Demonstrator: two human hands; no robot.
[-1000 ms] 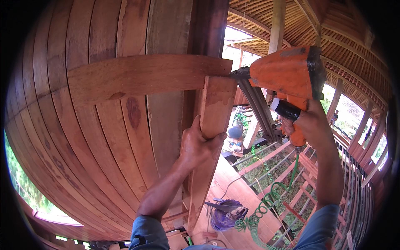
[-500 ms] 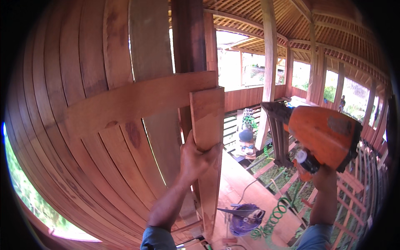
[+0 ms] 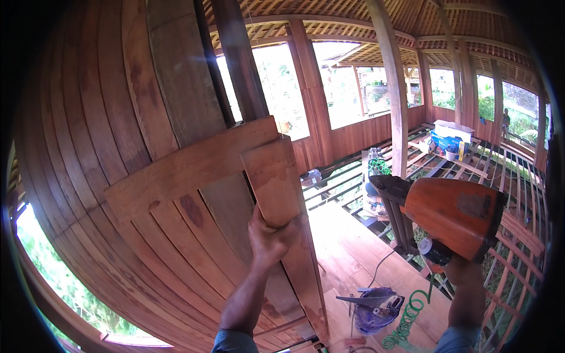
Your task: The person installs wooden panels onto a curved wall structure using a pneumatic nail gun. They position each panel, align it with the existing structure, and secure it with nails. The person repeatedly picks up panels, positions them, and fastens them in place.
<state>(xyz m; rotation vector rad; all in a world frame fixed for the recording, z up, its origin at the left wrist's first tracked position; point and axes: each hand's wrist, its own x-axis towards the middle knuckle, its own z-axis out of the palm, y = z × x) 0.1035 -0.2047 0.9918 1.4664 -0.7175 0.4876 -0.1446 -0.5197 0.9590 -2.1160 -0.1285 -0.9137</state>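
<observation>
Timber is surrounding us here: a slatted roof [image 3: 347, 26] is arching overhead, a pale post [image 3: 389, 82] is standing ahead, and daylight is pouring through the wide openings. On our left a wall of planks [image 3: 88, 153] is rising high.

Against that wall the upright board [image 3: 272, 176] is standing at a slight lean, its upper end overlapping the right end of the crosspiece [image 3: 188, 173]; whether the two are touching I can't tell. The person's left hand [image 3: 273, 235] is gripping it, fingers curling round its left edge and thumb pressing along the right. A short stretch of board is showing above that grip, while the longer part is running down below it toward the floorboards [image 3: 341, 253].

Out to the right, well apart from the board, the orange nail gun [image 3: 450, 209] is hanging in the air, its dark nose pointing left. The right hand [image 3: 465, 273] is closing round it from underneath, most of its fingers hiding behind the tool, and a black cylinder with a pale cap [image 3: 434, 251] is showing just beside the hand.

Lower down, a handsaw [image 3: 366, 300] is lying across a purple bucket [image 3: 374, 322], with a coiled green hose [image 3: 406, 323] sitting near. Farther off, a blue-and-white box [image 3: 448, 141] is resting on the open floor framing.
</observation>
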